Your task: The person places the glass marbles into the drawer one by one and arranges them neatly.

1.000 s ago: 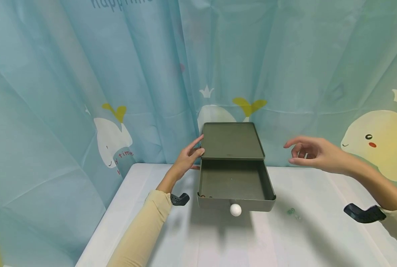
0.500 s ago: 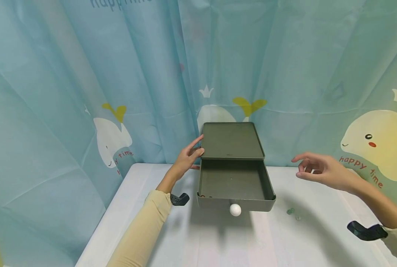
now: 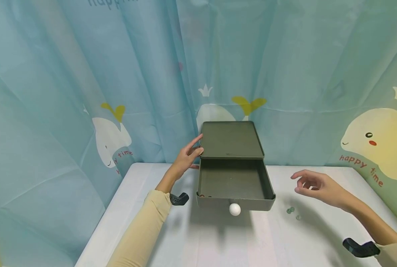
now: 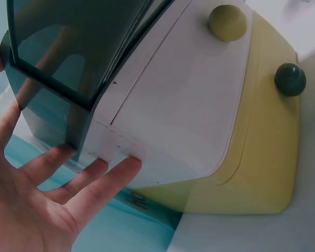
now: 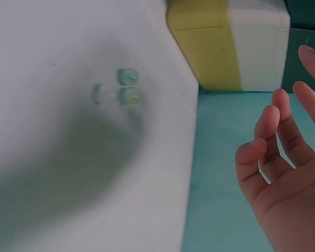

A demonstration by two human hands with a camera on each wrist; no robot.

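A desktop drawer unit (image 3: 232, 139) with a dark green top section stands on the table. Its top drawer (image 3: 232, 181) is pulled out, showing a white round knob (image 3: 235, 209) and small reddish-brown bits (image 3: 202, 195) in the front left corner. My left hand (image 3: 181, 163) rests on the unit's left side, thumb near the lid edge; in the left wrist view its fingers spread against the green and white sections. My right hand (image 3: 322, 187) hovers over the table with loosely curved fingers, holding nothing. Three clear greenish glass marbles (image 5: 128, 77) lie on the table below and left of it.
Below the green section are a white drawer (image 4: 178, 94) with a yellow knob (image 4: 227, 23) and a yellow drawer (image 4: 268, 131) with a dark green knob (image 4: 290, 80). The white table (image 3: 305, 244) ends at a blue-green whale-print curtain (image 3: 298, 92) behind it.
My right hand has come down toward the table and slightly to the right, its fingers still loosely curved. The left hand, the unit and the pulled-out drawer stay where they were.
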